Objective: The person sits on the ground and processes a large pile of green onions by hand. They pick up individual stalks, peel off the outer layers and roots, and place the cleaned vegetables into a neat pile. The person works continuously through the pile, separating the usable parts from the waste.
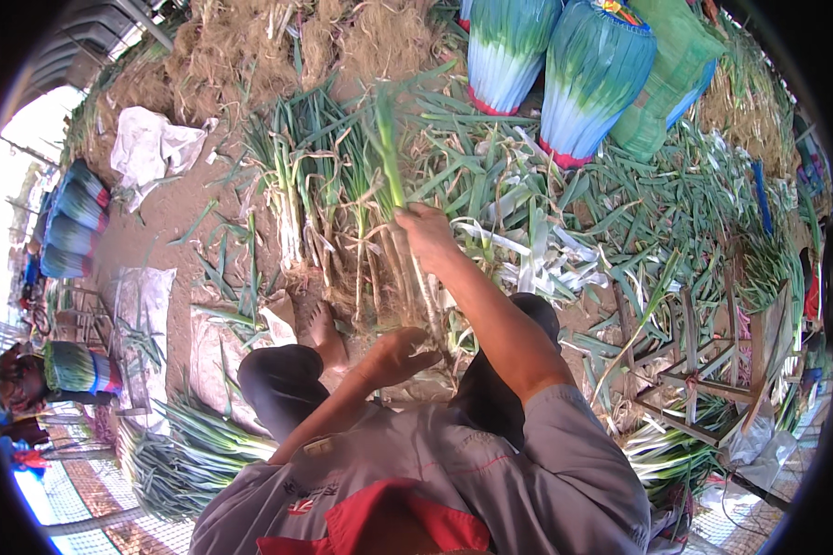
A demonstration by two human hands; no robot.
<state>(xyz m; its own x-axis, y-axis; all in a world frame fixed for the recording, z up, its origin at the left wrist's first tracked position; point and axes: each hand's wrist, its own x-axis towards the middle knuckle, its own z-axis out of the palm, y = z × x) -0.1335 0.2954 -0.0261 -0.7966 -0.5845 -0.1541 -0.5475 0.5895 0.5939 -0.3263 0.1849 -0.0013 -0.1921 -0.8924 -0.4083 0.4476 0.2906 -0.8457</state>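
My right hand (pixel 427 234) grips a long green onion (pixel 391 163) around its stem, with the leaves pointing away from me. The onion's pale lower shaft slants back towards my lap. My left hand (pixel 397 357) is beside the root end, fingers apart and slightly curled, holding nothing that I can see. Just beyond it, several untrimmed green onions (pixel 361 277) lie with dry brown skins on their shafts and their roots towards me. To their left is a cluster of onions with cleaner white shafts (pixel 288 222).
Stripped leaves (pixel 527 187) litter the ground ahead and right. Tall wrapped onion bundles (pixel 593 83) stand at the far right. A wooden stool frame (pixel 694 381) is at my right. Onions are piled behind my left knee (pixel 187 451). At far left a person (pixel 21 381) is beside another bundle.
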